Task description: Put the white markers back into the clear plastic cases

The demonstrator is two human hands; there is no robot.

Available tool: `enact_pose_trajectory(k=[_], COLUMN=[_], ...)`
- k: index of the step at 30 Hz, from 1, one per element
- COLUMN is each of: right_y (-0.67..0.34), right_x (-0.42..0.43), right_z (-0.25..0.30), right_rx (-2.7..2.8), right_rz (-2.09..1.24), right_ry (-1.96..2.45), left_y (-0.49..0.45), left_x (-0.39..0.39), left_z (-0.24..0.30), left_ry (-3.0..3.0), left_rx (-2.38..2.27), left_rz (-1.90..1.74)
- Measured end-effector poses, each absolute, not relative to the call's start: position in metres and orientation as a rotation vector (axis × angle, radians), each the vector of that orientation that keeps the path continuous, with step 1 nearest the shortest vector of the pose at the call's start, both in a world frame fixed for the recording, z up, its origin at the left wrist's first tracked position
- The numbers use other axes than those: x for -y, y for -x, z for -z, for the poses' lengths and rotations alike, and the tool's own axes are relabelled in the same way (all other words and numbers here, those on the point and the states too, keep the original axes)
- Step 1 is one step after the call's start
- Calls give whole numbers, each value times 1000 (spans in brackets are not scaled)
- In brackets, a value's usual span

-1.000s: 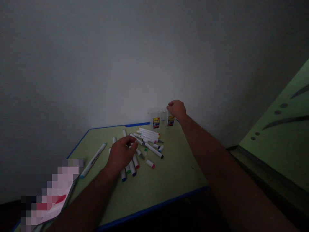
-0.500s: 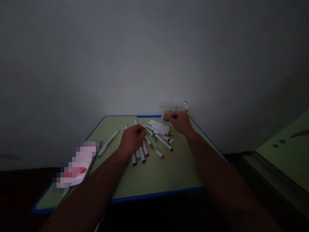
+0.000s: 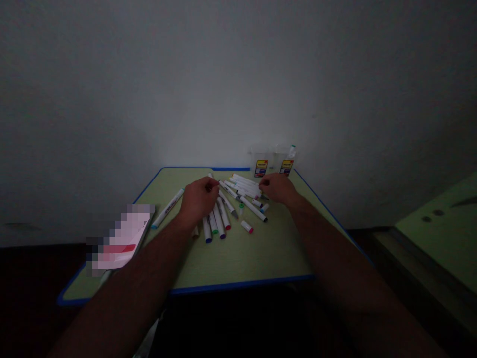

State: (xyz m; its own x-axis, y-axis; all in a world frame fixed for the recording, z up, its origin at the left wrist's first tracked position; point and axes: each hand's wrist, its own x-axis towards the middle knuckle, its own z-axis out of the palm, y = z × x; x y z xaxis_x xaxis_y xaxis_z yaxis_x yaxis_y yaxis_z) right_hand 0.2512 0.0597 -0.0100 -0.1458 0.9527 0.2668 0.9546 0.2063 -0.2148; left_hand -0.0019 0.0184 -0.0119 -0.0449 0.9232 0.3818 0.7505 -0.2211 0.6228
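Several white markers with coloured ends lie in a loose pile on the pale green table. My left hand is over the pile's left part, fingertips pinched together; what is between them, if anything, cannot be made out. My right hand is at the pile's right end, its bent fingers pressed together beside the ends of some white markers; their contents are hidden. Between the hands lies an uncapped marker with a grey tip section. Nearer me is a loose pink-ended cap, with a green-topped cap beyond it.
Two clear plastic cups with yellow labels stand at the back against the wall; the right one holds a green-ended marker. A blue-ended marker lies apart at left, beside a pink, partly blurred booklet. Blue edging rims the table.
The view has tilted, so the table sits higher in it. My right hand has come nearer from in front of the cups to the markers. My left hand has barely shifted over the pile.
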Motion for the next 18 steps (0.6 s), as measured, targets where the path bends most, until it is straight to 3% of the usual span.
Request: enact_pose_trajectory(k=[18], right_y=[-243], right_x=[-57], right_z=[14], right_rx=[2178], right_rz=[43], right_ry=[1791], left_y=[5], left_x=[-20], left_z=[8], left_ry=[-1965], left_rx=[-1859], left_rz=[-1201])
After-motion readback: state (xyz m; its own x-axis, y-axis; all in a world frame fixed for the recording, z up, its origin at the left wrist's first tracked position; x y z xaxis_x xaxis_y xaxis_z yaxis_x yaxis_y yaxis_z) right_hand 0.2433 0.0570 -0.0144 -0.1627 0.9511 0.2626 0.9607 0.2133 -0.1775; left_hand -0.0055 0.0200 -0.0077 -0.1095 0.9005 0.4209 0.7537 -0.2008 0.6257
